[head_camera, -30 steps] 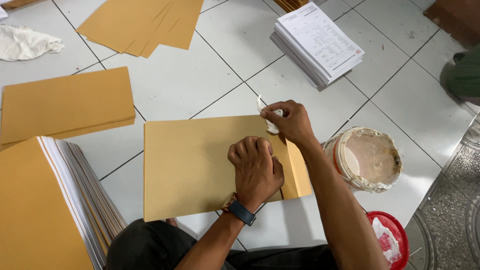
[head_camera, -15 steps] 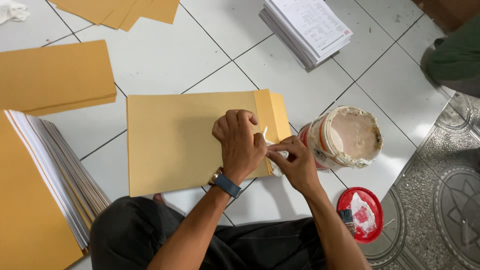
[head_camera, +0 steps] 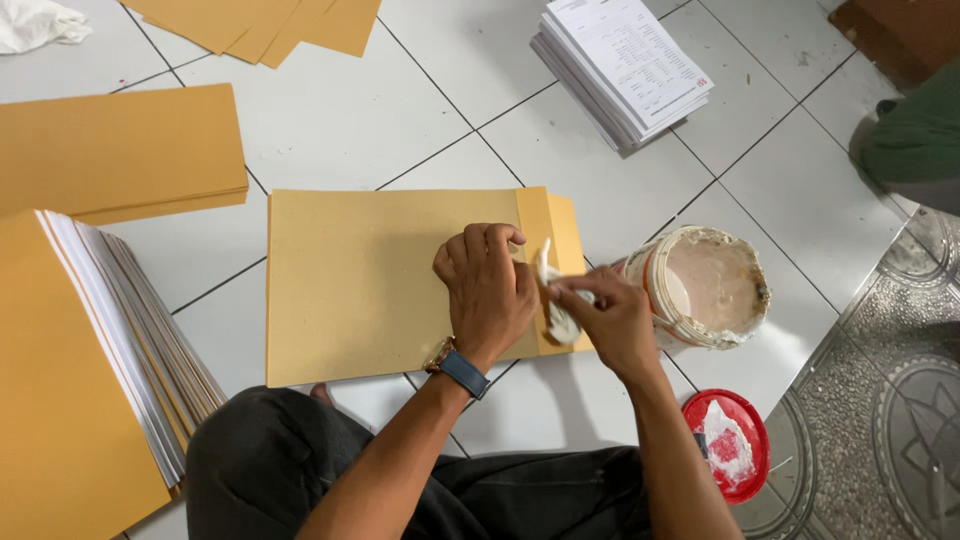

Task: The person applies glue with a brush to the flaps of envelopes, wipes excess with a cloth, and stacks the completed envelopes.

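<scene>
**Envelope flap being pasted on a tiled floor**

At the far left, a tall stack of filled brown envelopes is seen lying on the white tiled floor, its layered white and grey edges turned towards the middle. Above it a flat pile of empty brown envelopes is laid, and a crumpled white cloth is found in the top left corner. More loose brown sheets are fanned out along the top edge.

In the middle, a single large brown envelope is spread flat on the floor in front of the person's dark-trousered knees. The left hand, worn with a blue-strapped wristwatch, is pressed down on the envelope near its right end, fingers curled and knuckles up. Just beside it, the opened flap is laid out to the right. The right hand is closed in a pinch around a small white paste-smeared applicator, which is held against the flap; the two hands are nearly touching.

Further right, a white bucket of pale paste is stood just beside the envelope, with a red lid holding a white wad below it. A stack of printed white papers is placed at the top. At the right edge, a green garment is partly seen.
</scene>
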